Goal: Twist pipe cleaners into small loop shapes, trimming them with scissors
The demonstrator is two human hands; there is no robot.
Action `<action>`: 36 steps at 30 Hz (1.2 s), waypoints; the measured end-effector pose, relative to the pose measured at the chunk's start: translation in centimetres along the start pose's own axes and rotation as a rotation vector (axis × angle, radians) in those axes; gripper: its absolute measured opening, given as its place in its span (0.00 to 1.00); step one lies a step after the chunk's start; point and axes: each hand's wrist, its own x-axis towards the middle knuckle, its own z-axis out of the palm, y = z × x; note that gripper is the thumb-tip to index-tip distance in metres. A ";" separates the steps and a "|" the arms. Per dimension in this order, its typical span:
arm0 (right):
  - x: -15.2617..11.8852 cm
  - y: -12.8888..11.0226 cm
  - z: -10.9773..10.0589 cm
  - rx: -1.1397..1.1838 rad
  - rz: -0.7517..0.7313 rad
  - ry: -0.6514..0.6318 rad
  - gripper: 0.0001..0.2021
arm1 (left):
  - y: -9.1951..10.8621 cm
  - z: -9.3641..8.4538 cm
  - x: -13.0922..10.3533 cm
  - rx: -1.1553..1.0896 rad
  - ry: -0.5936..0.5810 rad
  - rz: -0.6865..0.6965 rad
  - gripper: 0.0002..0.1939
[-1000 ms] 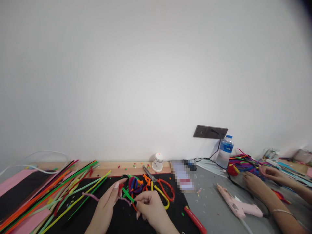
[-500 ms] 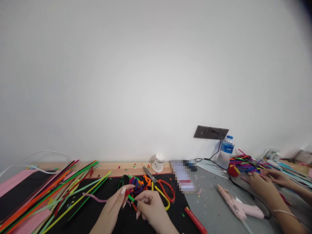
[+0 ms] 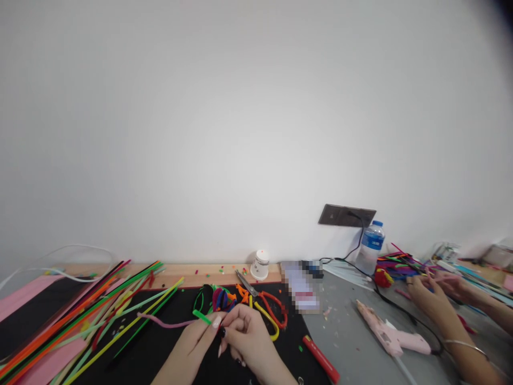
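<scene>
Near the bottom edge, the left hand (image 3: pixel 196 342) and right hand (image 3: pixel 244 337) meet fingertip to fingertip over the black mat (image 3: pixel 160 347), both pinched narrow on a short green pipe cleaner (image 3: pixel 201 317). Its long axis runs from far left down to near right, the free end pointing far left, the other end hidden between the fingers. A pink pipe cleaner (image 3: pixel 164 322) trails left from the same pinch, lying nearly level. Which hand grips which piece is hard to make out. Both wrists are cut off by the frame. Scissors (image 3: pixel 262 305) lie just beyond the hands; a pink glue gun (image 3: pixel 390 337) sits well right, near another person's hands (image 3: pixel 425 299)
</scene>
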 end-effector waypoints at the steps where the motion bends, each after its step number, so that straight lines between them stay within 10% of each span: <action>1: 0.0 0.0 0.0 0.006 -0.005 -0.020 0.09 | 0.1 0.1 0.0 -0.002 -0.003 -0.003 0.19; 15: -0.2 -0.5 -0.1 0.179 -0.117 -0.117 0.17 | -0.7 -0.6 0.9 0.053 0.183 0.029 0.16; 36: 0.4 0.2 -0.3 0.220 -0.189 0.024 0.15 | 0.1 0.4 -0.6 0.220 0.097 0.029 0.19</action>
